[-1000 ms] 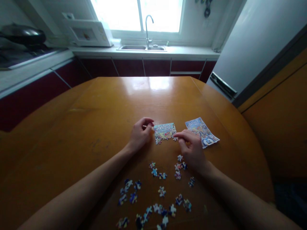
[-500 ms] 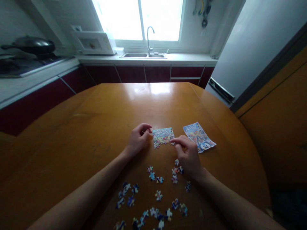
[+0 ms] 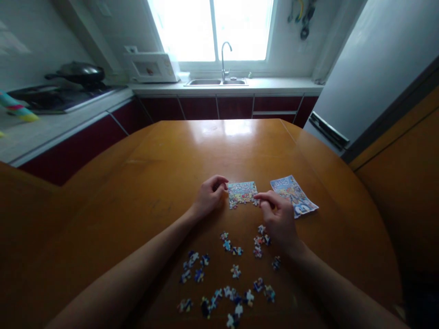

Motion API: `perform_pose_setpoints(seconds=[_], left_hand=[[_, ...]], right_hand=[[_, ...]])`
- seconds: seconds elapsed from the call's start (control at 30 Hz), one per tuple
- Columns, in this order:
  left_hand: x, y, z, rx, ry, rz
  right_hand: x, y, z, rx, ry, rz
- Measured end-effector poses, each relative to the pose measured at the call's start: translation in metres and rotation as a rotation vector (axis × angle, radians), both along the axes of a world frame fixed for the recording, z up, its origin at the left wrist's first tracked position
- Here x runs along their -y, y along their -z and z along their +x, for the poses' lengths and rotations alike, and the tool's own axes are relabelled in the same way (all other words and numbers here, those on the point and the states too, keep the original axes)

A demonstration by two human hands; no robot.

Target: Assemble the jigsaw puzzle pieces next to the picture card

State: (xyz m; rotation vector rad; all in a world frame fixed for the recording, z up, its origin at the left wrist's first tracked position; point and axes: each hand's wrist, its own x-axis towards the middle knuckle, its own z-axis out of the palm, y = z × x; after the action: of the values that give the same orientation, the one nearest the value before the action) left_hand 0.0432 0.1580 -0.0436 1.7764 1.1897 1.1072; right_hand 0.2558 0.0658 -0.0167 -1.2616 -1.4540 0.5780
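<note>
A partly assembled jigsaw puzzle lies flat on the table, its upper part joined and its lower edge ragged. My left hand is closed at the puzzle's left edge, with curled fingers and thumb against that side. At the lower right corner, my right hand has its index fingertip on the edge pieces, the other fingers folded under. Whether a loose piece sits under that fingertip is hidden. Closer to me are several loose puzzle pieces in scattered groups. A printed picture sheet lies to the right, partly behind my right hand.
The wooden table has a rounded edge. Beyond it stand a counter with a sink, a faucet and a white microwave. A lidded pan sits on the stove at left. The refrigerator stands at right.
The view has swung slightly left, so everything appears shifted right. Both hands stay at the puzzle's edges, with little visible change in their grip.
</note>
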Motion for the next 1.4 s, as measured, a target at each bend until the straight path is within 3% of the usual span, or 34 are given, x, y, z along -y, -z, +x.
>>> perform_pose_setpoints(seconds=[0.43,0.8,1.4], left_hand=[[0.001,0.001,0.002,-0.01,0.008,0.033],[0.008,-0.017,0.003,0.084,0.037,0.07],[-0.001,-0.003,-0.001,0.063,0.067,0.035]], right_hand=[[-0.005,-0.007,0.01,-0.039,0.049,-0.047],[-0.022,0.004,0.026,-0.107,0.133,-0.097],[-0.024,0.008,0.023,-0.06,0.121,-0.129]])
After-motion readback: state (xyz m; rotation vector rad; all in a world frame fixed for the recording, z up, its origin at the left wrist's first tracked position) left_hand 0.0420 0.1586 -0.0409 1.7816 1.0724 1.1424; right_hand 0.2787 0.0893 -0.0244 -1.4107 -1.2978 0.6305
